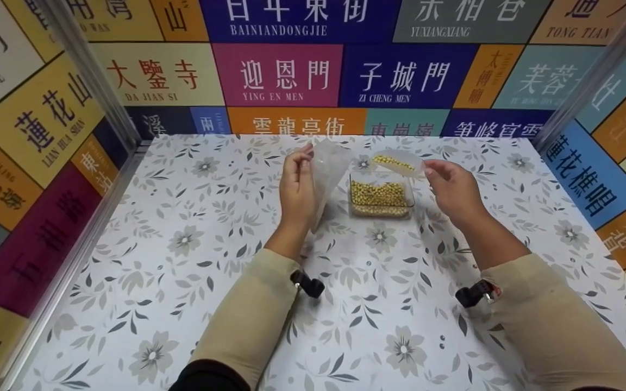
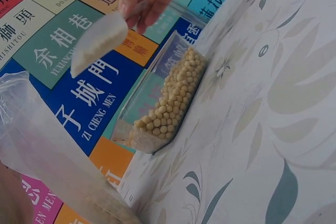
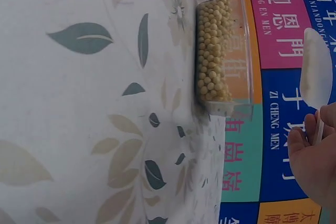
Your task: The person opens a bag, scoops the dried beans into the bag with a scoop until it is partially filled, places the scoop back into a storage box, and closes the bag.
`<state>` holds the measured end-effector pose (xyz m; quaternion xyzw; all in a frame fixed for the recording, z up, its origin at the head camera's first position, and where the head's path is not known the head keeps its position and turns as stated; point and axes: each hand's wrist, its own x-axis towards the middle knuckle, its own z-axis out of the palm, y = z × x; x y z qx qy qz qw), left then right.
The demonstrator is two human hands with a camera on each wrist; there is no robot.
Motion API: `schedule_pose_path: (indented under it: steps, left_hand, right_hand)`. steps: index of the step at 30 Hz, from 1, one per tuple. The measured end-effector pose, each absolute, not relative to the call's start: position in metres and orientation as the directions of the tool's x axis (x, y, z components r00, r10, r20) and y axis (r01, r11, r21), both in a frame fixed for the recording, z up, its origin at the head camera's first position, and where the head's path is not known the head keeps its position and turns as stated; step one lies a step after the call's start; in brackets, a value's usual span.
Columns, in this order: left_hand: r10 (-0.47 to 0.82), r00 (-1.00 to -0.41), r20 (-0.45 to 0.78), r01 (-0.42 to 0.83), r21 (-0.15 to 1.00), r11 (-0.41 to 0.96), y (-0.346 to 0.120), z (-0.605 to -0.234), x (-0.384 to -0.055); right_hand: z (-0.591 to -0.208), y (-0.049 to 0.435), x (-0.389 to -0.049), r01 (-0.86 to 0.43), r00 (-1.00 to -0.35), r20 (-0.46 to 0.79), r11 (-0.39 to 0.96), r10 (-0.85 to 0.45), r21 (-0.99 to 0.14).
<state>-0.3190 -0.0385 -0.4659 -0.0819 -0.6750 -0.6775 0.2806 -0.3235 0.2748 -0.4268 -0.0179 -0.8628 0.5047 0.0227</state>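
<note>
My left hand (image 1: 298,190) holds a clear plastic bag (image 1: 332,167) upright by its side, left of the container. Pale contents show through the bag's bottom in the left wrist view. My right hand (image 1: 455,191) pinches the handle of a translucent white scoop (image 3: 316,69), which carries a small load of yellow soybeans (image 1: 393,162). That scoop hangs above the back right of a clear rectangular container (image 1: 411,204), between the bag and my right hand. Soybeans (image 2: 170,103) fill much of the container, which stands on the table.
A white cloth with grey flowers and leaves covers the table (image 1: 237,304). Panels with coloured street-name signs (image 1: 280,76) stand behind it and along both sides, with metal posts (image 1: 101,70) at the corners. Each sleeve carries a small black wrist camera (image 1: 308,283).
</note>
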Motion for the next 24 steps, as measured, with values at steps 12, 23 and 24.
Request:
schedule_pose_path:
  steps: [12, 23, 24]
  left_hand:
    - [-0.271, -0.824, 0.497, 0.504, 0.862, 0.050, -0.040, -0.466, -0.320]
    - [-0.258, -0.836, 0.484, 0.488, 0.871, 0.053, -0.039, -0.465, -0.319]
    - [-0.259, -0.835, 0.486, 0.492, 0.869, 0.047, -0.039, -0.465, -0.319]
  right_hand:
    - [-0.362, 0.253, -0.318, -0.032, -0.999, 0.036, 0.545, -0.003, -0.838]
    - [-0.308, 0.209, -0.320, -0.284, -0.958, 0.127, 0.767, -0.259, -0.576]
    - [-0.304, 0.206, -0.321, -0.299, -0.953, 0.123, 0.781, -0.278, -0.549]
